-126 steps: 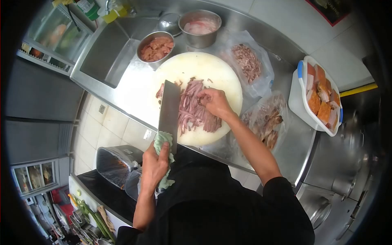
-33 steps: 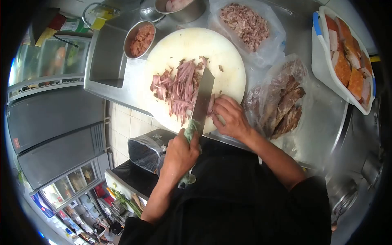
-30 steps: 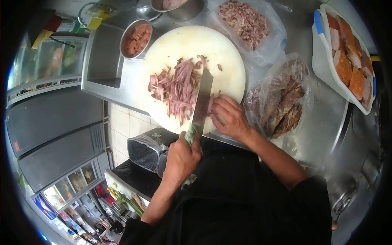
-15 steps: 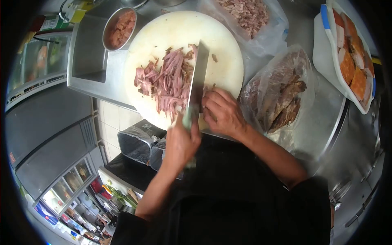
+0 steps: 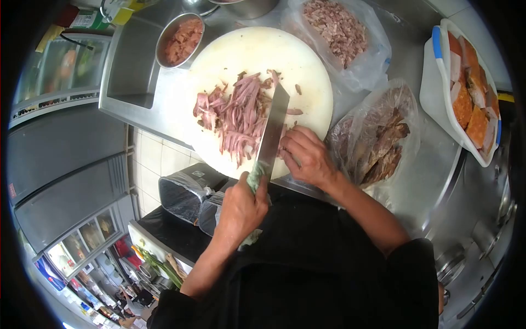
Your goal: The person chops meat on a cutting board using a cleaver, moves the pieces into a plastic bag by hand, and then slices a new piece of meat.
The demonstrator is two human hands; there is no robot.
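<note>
My left hand (image 5: 241,211) is wrapped round the pale green-wrapped handle of a cleaver (image 5: 272,129). The broad blade points away from me over a round white chopping board (image 5: 213,60). Left of the blade lies a loose pile of sliced pinkish-brown meat (image 5: 241,112). On the other side, my right hand (image 5: 309,156) has its fingers curled close to the blade, pressing on meat that is mostly hidden beneath them. A few small meat scraps (image 5: 294,111) lie on the board beyond those fingers.
A plastic bag of dark cooked meat (image 5: 383,145) lies right of the board, with a bag of chopped meat (image 5: 337,33) behind it. A white tub (image 5: 446,49) holds crisp-skinned pieces. A metal bowl of pink meat (image 5: 181,41) stands by the sink (image 5: 131,71). Lined bins (image 5: 189,192) stand below.
The view has shifted, so the board appears lower and further right. The cleaver stays beside the right fingers, its blade leaning a little more to the right. Both hands keep their holds.
</note>
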